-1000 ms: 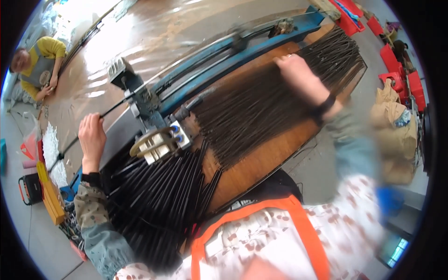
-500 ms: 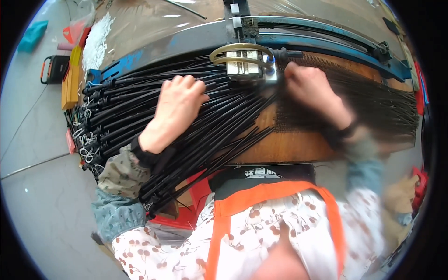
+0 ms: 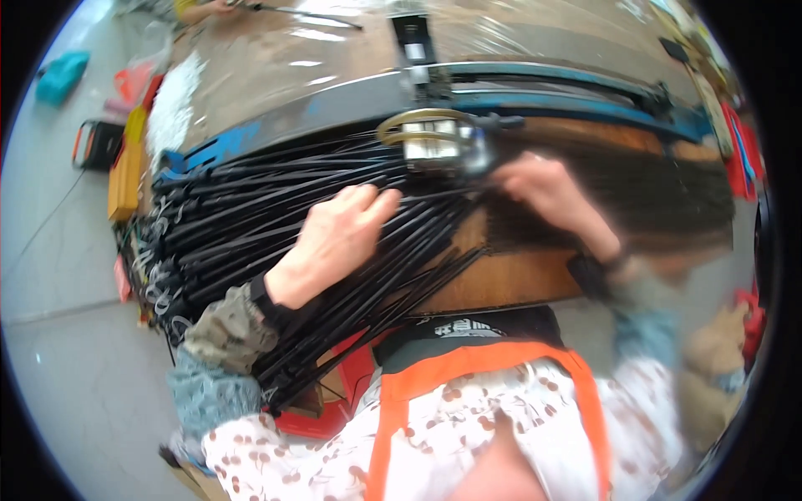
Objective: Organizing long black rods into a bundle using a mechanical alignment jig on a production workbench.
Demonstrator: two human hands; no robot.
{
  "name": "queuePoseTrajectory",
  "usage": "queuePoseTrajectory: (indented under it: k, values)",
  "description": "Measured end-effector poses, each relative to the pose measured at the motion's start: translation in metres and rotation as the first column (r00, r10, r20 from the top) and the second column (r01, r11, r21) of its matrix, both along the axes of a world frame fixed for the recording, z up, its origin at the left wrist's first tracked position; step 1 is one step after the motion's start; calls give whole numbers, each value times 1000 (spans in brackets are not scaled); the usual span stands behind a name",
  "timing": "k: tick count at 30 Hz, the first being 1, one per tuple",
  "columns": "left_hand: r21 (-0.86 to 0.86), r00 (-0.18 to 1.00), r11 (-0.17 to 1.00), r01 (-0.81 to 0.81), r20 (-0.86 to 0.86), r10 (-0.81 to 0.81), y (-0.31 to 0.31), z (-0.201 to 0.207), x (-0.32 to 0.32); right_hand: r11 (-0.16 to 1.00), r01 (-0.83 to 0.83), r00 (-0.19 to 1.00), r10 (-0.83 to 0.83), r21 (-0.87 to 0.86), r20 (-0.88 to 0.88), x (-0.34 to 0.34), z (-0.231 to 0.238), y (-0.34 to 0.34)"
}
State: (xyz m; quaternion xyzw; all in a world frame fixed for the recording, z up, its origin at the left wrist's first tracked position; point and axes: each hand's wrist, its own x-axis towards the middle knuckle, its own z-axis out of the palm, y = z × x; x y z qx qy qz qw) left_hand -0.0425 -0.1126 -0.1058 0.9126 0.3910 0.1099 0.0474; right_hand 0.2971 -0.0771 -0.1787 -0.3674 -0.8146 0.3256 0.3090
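Observation:
My left hand lies over a spread of long black rods, its fingers curled round a rod near the clamp. Just right of a metal clamp block with a bent tan hose, my right hand has its fingers pinched together beside the rods' ends. Motion smears this hand, and what it holds, if anything, cannot be made out. White cord loops hang at the rods' left ends. Under and beyond my right hand lies a bundle of thin dark strands, also blurred.
Behind the clamp runs a blue metal rail. The wooden bench top shows in front. White scraps and a yellow box sit at the left. At the far left, another person's hand is beside a thin dark rod.
My left hand has moved right and nearer to me. My right hand has come down and slightly left from beside the clamp. Another person's hand has appeared at the far left.

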Motion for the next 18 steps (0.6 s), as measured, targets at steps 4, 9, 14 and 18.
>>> queuePoseTrajectory:
  k: [4, 9, 14, 18]
  values:
    - [11, 998, 1000, 19, 62, -19, 2, 0, 17, 980, 134, 984, -148, -146, -94, 5, 7, -22]
    - [45, 1000, 999, 28, -7, -28, 7, 28, 34, 947, 271, 912, -309, -171, -270, 16, 2, -33]
    - [-104, 968, 993, 53, -238, -77, 21, 65, 91, 785, 191, 967, -253, 589, 23, 36, 40, -34]
    - [195, 976, 961, 198, -125, -176, 44, 81, 120, 679, 218, 974, -199, 702, -110, 67, 33, -6]
